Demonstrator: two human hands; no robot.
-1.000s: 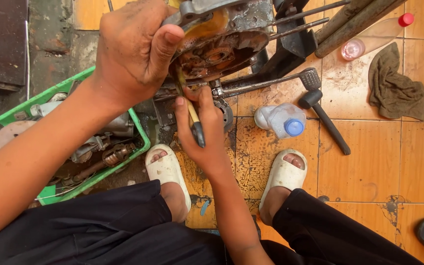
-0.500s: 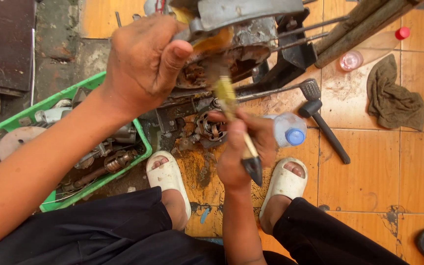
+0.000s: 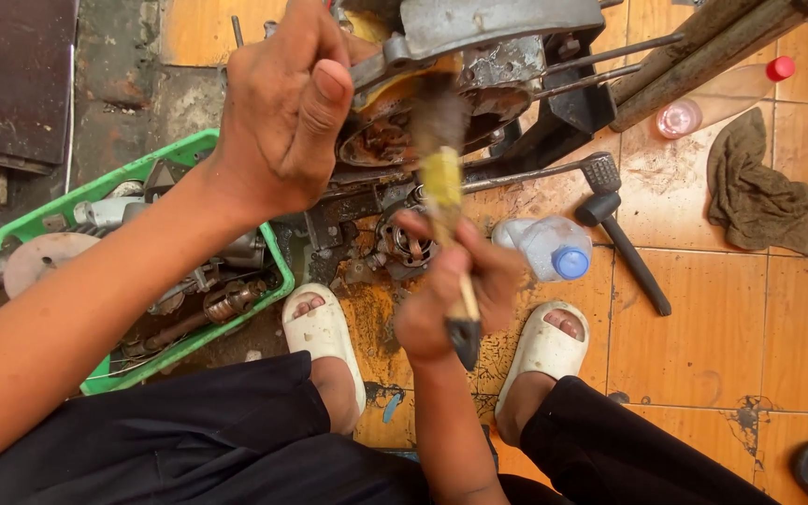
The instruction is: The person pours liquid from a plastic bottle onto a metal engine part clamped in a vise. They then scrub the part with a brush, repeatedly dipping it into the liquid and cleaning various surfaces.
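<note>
My left hand (image 3: 282, 112) grips the edge of a greasy, rust-stained engine casing (image 3: 479, 56) held up at the top of the view. My right hand (image 3: 446, 290) is closed around a paintbrush (image 3: 443, 187) with a yellow ferrule and a dark handle tip. Its dark bristles point up and touch the underside of the casing. Below the casing, small metal engine parts (image 3: 404, 243) lie on the oily floor between my feet in white slippers (image 3: 324, 332).
A green plastic crate (image 3: 194, 154) of metal parts sits at the left. A clear bottle with a blue cap (image 3: 549, 248), a black hammer (image 3: 624, 243), a dark rag (image 3: 759, 192) and a red-capped bottle (image 3: 722, 93) lie on the orange tiles at right.
My right hand has turned the brush over and raised it, so the bristles now reach the casing. The casing and my left hand have shifted slightly up and right.
</note>
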